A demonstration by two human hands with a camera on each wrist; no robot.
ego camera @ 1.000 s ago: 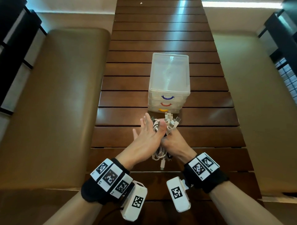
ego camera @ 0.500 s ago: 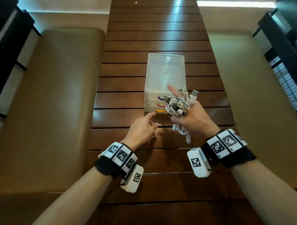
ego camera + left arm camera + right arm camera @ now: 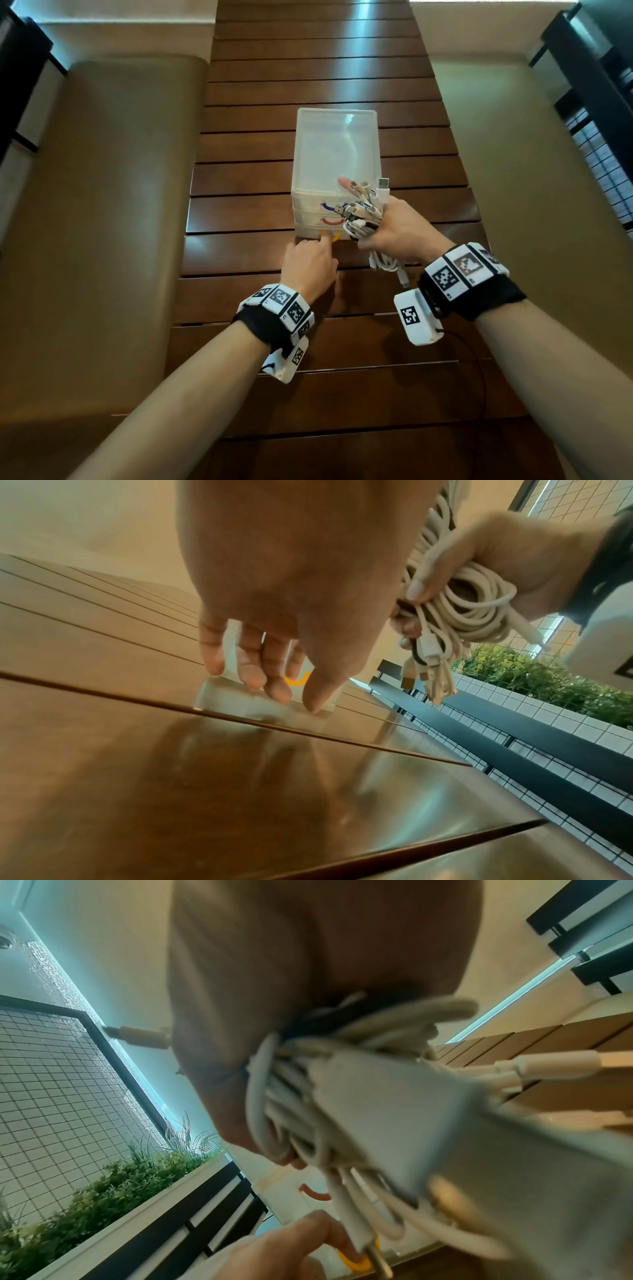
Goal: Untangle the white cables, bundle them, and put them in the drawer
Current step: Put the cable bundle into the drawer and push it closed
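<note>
The person's left hand is reaching forward low over the dark brown slatted wooden table, forearm stretched out from the near edge, wrist band with black-and-white square markers showing on top. Its index finger is extending to the yellow curved handle of the lowest drawer, the fingertip lying on or right at the handle; the left wrist view shows the other fingers hanging loosely bent in front of the box's base, holding nothing.

The right hand is raised just beside the box's right front corner, fingers and thumb curled tight around a coiled bundle of white cables. The index finger is pointing up and forward over the box's top. Several plug ends are fanning out above the fist, too crowded to count exactly, and a few loops with one connector are hanging below it, clear of the table as far as can be told.

One small translucent white plastic drawer box is standing upright on the table, centred between two tan padded benches. It is carrying three drawers stacked one above another, each with one curved handle: purple on top, red in the middle, yellow at the bottom. All three drawers are sitting closed.
</note>
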